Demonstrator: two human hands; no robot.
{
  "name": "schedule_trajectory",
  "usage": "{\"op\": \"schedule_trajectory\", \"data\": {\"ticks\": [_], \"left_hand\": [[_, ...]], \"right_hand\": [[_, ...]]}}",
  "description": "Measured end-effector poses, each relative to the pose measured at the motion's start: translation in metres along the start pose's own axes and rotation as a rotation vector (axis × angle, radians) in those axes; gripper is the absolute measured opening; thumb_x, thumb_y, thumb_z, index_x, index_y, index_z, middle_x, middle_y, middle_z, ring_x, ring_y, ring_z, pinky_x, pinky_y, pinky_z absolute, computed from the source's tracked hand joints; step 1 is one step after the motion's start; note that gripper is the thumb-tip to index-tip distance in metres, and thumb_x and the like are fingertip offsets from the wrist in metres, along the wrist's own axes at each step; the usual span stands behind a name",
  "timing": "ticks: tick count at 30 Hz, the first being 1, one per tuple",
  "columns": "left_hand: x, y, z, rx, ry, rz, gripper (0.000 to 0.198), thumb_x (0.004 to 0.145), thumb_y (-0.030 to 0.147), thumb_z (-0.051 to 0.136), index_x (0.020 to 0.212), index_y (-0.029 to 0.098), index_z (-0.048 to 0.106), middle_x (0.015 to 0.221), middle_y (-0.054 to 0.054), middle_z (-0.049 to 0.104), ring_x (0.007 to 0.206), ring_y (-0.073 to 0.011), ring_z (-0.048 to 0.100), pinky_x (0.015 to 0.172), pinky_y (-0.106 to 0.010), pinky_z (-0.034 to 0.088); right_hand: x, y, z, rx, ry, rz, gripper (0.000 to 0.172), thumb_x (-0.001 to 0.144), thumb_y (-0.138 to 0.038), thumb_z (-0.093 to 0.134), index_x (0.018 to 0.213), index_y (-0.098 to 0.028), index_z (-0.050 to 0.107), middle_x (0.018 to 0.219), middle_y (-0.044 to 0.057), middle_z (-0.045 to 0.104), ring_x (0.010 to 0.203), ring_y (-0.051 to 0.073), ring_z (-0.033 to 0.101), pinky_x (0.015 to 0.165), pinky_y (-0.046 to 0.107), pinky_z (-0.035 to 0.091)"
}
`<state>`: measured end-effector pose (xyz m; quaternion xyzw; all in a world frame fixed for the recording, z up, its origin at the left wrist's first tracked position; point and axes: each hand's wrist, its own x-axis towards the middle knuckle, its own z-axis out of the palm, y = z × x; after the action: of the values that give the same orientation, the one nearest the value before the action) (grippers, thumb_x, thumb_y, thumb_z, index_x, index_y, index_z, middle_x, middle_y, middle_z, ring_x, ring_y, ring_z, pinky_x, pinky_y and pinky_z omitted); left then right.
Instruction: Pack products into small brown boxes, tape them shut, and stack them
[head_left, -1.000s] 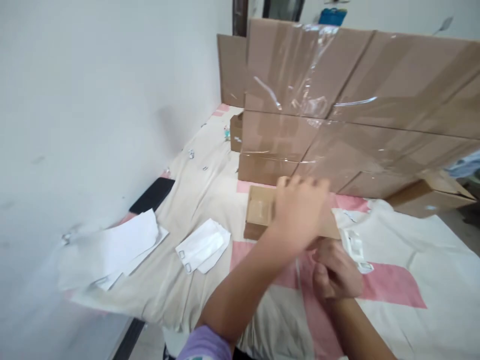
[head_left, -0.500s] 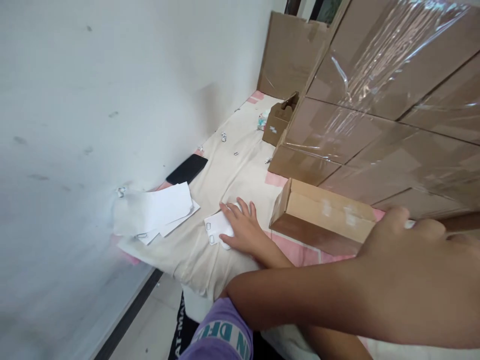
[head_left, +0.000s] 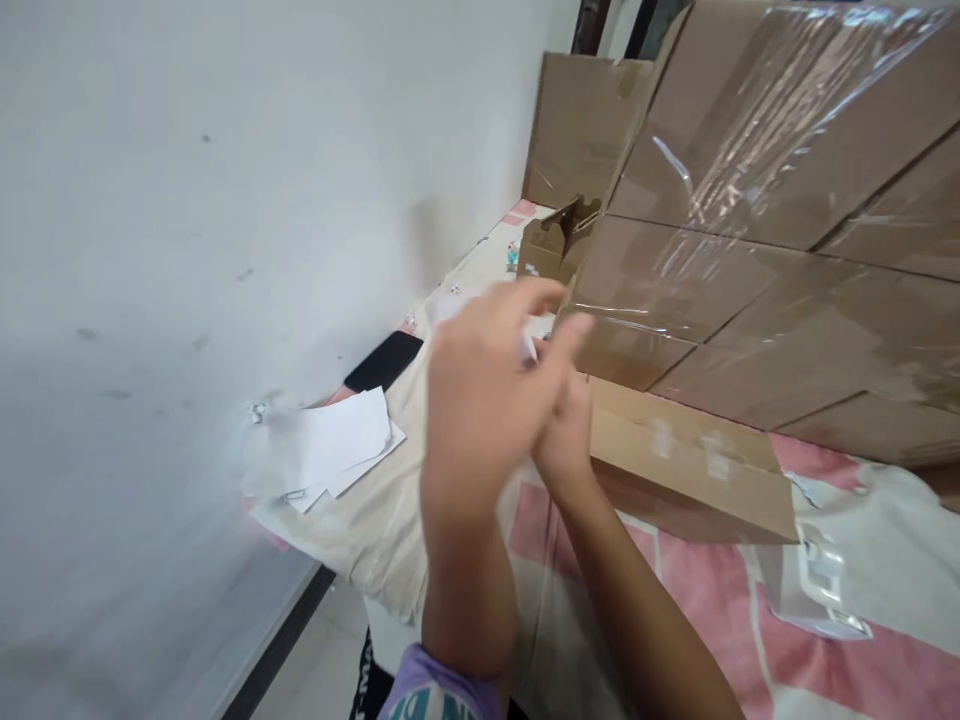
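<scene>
My left hand (head_left: 484, 390), smeared by motion, is raised above the bed-like cloth surface in the middle of the view. Its thumb and forefinger stand apart, while the other fingers cannot be made out. Partly behind it is my right hand (head_left: 566, 435), with most of its fingers hidden. A bit of a white card (head_left: 529, 350) shows between the two hands, apparently in the right one. To the left lie several white paper sheets (head_left: 345, 435) and a black phone-like slab (head_left: 385, 361). A long cardboard box (head_left: 682, 460) lies right of my hands.
Large taped cartons (head_left: 787, 270) are stacked along the right. A small open carton (head_left: 551, 245) sits at the back, near the white wall (head_left: 225, 200). A clear plastic container (head_left: 814, 585) lies at the lower right on the pink and white cloth (head_left: 705, 590).
My left hand has swung from the far right to the middle. My right hand has lifted off the cloth, and the white card with paper clips no longer lies there.
</scene>
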<state>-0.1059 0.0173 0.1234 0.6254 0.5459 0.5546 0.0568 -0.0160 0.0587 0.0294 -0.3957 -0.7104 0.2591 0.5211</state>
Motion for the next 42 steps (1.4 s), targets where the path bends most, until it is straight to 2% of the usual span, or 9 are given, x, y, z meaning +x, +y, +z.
{"op": "schedule_trajectory", "data": {"ticks": [4, 8, 11, 17, 22, 30, 36, 39, 42], "left_hand": [[0.004, -0.019, -0.017, -0.092, 0.141, -0.203, 0.041, 0.089, 0.052, 0.07, 0.117, 0.023, 0.065, 0.116, -0.007, 0.069, 0.107, -0.0242, 0.065, 0.09, -0.039, 0.054], [0.002, -0.01, -0.014, -0.432, -0.01, -0.19, 0.036, 0.096, 0.051, 0.059, 0.118, 0.023, 0.065, 0.109, -0.007, 0.071, 0.103, -0.023, 0.069, 0.082, -0.035, 0.059], [0.002, -0.003, -0.007, -0.405, 0.034, -0.15, 0.024, 0.096, 0.036, 0.062, 0.116, 0.024, 0.067, 0.108, -0.005, 0.072, 0.103, -0.0213, 0.07, 0.086, -0.034, 0.06], [0.004, -0.007, 0.004, -0.347, 0.21, -0.107, 0.025, 0.096, 0.039, 0.06, 0.113, 0.023, 0.069, 0.106, -0.005, 0.073, 0.101, -0.0203, 0.071, 0.087, -0.033, 0.06], [0.005, -0.009, 0.01, -0.33, 0.287, -0.123, 0.034, 0.095, 0.042, 0.06, 0.123, 0.024, 0.066, 0.105, -0.005, 0.071, 0.097, -0.0189, 0.069, 0.087, -0.033, 0.059], [0.007, -0.008, 0.016, -0.339, 0.286, -0.107, 0.039, 0.095, 0.041, 0.063, 0.131, 0.028, 0.062, 0.069, 0.004, 0.054, 0.066, -0.0129, 0.056, 0.063, -0.025, 0.05], [0.003, 0.0, 0.019, -0.126, 0.208, -0.041, 0.041, 0.098, 0.04, 0.058, 0.137, 0.029, 0.058, 0.092, -0.002, 0.072, 0.084, -0.0179, 0.067, 0.072, -0.028, 0.054], [0.002, 0.005, 0.022, -0.023, 0.122, -0.019, 0.034, 0.1, 0.032, 0.052, 0.133, 0.031, 0.061, 0.122, -0.003, 0.072, 0.104, -0.0201, 0.068, 0.081, -0.029, 0.055], [0.002, 0.008, 0.024, -0.069, 0.026, -0.036, 0.037, 0.102, 0.027, 0.047, 0.138, 0.031, 0.056, 0.128, -0.002, 0.07, 0.107, -0.0195, 0.068, 0.085, -0.03, 0.055]], "right_hand": [[-0.007, -0.017, -0.011, -0.071, 0.319, -0.276, 0.046, 0.101, -0.014, 0.036, 0.139, -0.033, 0.056, 0.145, 0.002, 0.059, 0.141, 0.026, 0.051, 0.117, 0.057, 0.041], [-0.012, -0.024, -0.014, -0.254, 0.336, -0.425, 0.055, 0.095, -0.007, 0.04, 0.137, -0.039, 0.057, 0.147, -0.001, 0.059, 0.15, 0.027, 0.04, 0.118, 0.062, 0.039], [-0.011, -0.028, -0.015, -0.339, 0.37, -0.446, 0.06, 0.091, -0.008, 0.048, 0.144, -0.037, 0.049, 0.151, 0.002, 0.055, 0.15, 0.03, 0.038, 0.117, 0.063, 0.039], [0.001, -0.034, -0.033, -0.334, 0.39, -0.365, 0.069, 0.083, -0.009, 0.053, 0.148, -0.032, 0.043, 0.159, 0.008, 0.044, 0.153, 0.034, 0.029, 0.119, 0.067, 0.031], [0.007, -0.027, -0.047, -0.017, 0.404, -0.145, 0.07, 0.083, -0.007, 0.047, 0.149, -0.029, 0.042, 0.16, 0.01, 0.041, 0.145, 0.03, 0.044, 0.114, 0.057, 0.044], [0.016, -0.022, -0.063, 0.49, 0.169, 0.146, 0.042, 0.095, -0.029, 0.048, 0.136, -0.02, 0.052, 0.118, 0.012, 0.073, 0.099, 0.025, 0.073, 0.078, 0.039, 0.061], [0.012, -0.03, -0.078, -0.006, 0.414, -0.099, 0.066, 0.091, -0.036, 0.064, 0.151, -0.028, 0.037, 0.158, 0.014, 0.041, 0.145, 0.036, 0.04, 0.109, 0.06, 0.044], [0.014, -0.032, -0.084, -0.275, 0.272, -0.316, 0.073, 0.086, -0.037, 0.071, 0.152, -0.032, 0.039, 0.165, 0.01, 0.03, 0.154, 0.04, 0.02, 0.118, 0.071, 0.023], [0.016, -0.03, -0.079, -0.36, 0.092, -0.399, 0.069, 0.087, -0.035, 0.067, 0.151, -0.031, 0.04, 0.166, 0.008, 0.031, 0.153, 0.04, 0.023, 0.118, 0.071, 0.023]]}}
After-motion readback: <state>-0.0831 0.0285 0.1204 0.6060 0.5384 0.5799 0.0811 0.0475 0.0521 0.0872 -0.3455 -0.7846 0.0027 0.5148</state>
